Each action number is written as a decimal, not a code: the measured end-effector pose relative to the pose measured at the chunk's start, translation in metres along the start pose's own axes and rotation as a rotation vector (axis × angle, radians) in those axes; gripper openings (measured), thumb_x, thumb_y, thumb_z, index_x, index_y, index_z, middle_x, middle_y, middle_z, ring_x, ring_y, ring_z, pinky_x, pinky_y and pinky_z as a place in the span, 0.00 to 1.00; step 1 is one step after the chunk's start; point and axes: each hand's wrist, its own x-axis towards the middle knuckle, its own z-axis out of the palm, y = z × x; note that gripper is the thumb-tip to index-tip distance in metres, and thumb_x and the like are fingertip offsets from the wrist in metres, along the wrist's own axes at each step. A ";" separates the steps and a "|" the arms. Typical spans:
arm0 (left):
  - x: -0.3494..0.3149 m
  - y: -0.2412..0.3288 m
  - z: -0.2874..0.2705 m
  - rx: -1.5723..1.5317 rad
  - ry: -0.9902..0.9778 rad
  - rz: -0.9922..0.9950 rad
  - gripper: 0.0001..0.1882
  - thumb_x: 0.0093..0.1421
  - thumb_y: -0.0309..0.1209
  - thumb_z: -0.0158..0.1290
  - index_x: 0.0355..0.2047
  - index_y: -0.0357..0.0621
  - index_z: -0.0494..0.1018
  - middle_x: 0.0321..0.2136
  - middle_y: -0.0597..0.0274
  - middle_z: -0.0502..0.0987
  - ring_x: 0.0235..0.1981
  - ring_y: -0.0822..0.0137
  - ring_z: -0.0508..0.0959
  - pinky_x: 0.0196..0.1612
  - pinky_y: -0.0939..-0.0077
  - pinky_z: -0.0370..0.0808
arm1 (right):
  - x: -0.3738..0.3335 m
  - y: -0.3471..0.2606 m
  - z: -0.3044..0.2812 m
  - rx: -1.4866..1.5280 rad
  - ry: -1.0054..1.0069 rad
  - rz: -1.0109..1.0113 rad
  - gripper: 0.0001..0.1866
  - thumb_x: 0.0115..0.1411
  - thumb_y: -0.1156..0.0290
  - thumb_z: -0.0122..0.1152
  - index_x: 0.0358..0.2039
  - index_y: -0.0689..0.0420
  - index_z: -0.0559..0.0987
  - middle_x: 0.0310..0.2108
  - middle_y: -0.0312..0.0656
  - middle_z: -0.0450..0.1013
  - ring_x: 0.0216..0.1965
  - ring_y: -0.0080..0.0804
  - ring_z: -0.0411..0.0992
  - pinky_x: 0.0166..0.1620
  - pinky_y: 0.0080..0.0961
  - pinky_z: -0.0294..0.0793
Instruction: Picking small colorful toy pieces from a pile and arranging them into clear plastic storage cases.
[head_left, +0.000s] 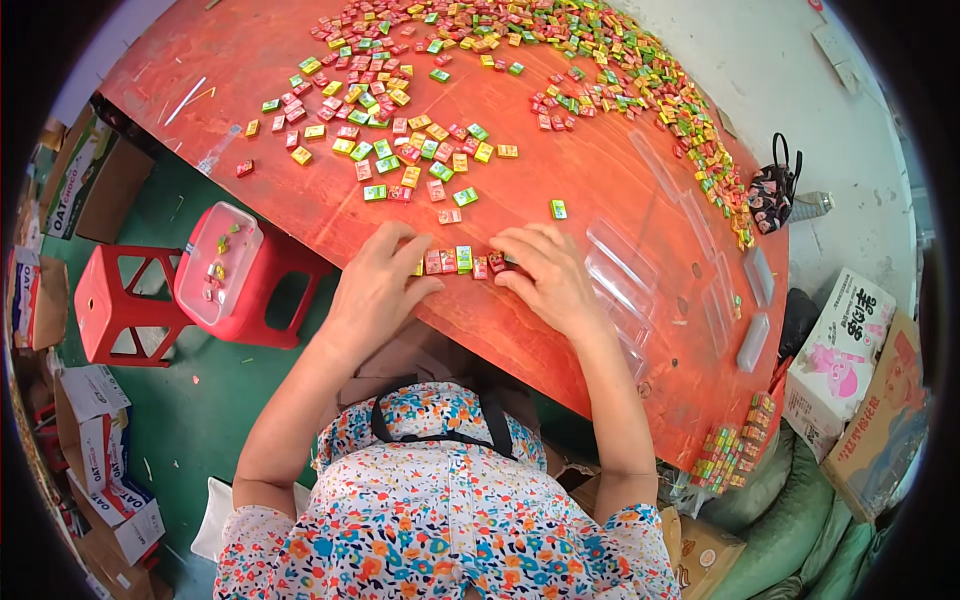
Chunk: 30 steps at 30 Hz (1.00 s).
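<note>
Between my hands a short row of small printed boxes [448, 261] in red, green and yellow stands side by side near the table's front edge. At the row's left end, my left hand [372, 285] curls its thumb and fingers around a yellow box [418, 267], partly hidden by them. On the right, my right hand [548, 278] pinches a red box [496, 261], which sits slightly tilted. A narrow gap parts the last two red boxes from the others. Just beyond the row lies a single red box [450, 216], and a green box [558, 209] lies past my right hand.
Many loose boxes [375, 100] are spread over the far part of the red table [300, 205]. Clear plastic trays [620, 260] lie right of my right hand. Stacked boxes [735, 450] stand at the right corner. Left are red stools [130, 300] and a tray [245, 285].
</note>
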 end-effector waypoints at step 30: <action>0.066 -0.014 0.023 0.345 -0.060 0.198 0.04 0.54 0.26 0.56 0.30 0.39 0.75 0.30 0.54 0.75 0.36 0.53 0.77 0.39 0.60 0.76 | 0.062 0.015 0.014 0.062 0.072 0.026 0.14 0.58 0.76 0.61 0.47 0.58 0.78 0.45 0.46 0.76 0.48 0.47 0.74 0.50 0.37 0.74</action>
